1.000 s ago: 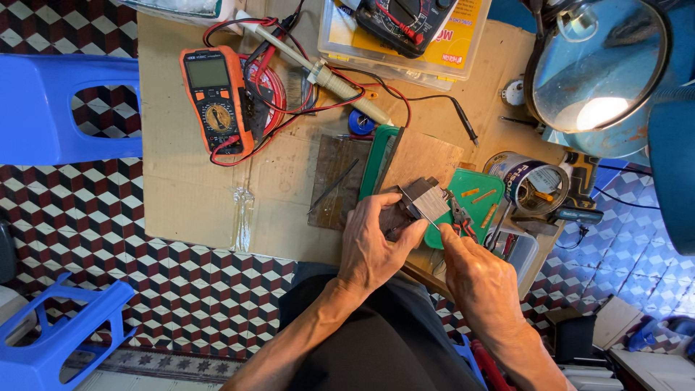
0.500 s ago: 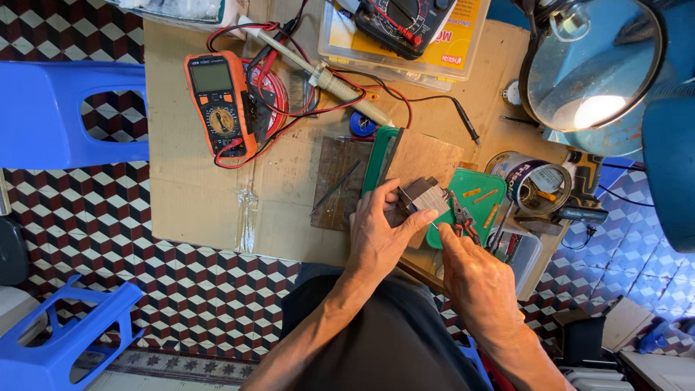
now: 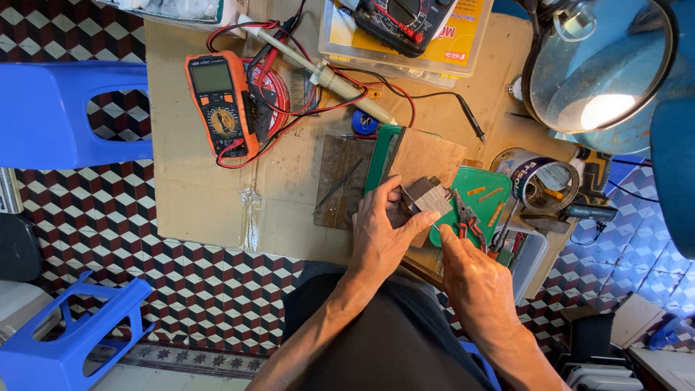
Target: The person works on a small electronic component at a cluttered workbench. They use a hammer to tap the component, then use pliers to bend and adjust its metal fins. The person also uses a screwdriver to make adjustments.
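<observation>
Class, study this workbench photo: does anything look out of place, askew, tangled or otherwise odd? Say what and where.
The red and black test leads lie tangled across the orange multimeter at upper left. The left hand holds a small grey block; the right hand holds red-handled pliers. Nothing looks spilled.

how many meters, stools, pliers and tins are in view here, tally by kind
multimeters: 2 (orange one, black one in the clear case)
blue plastic stools: 2 (upper left, lower left)
red-handled pliers: 1, by the right hand
open tins: 1
grey metal block: 1, held by the left hand
total: 7
</observation>
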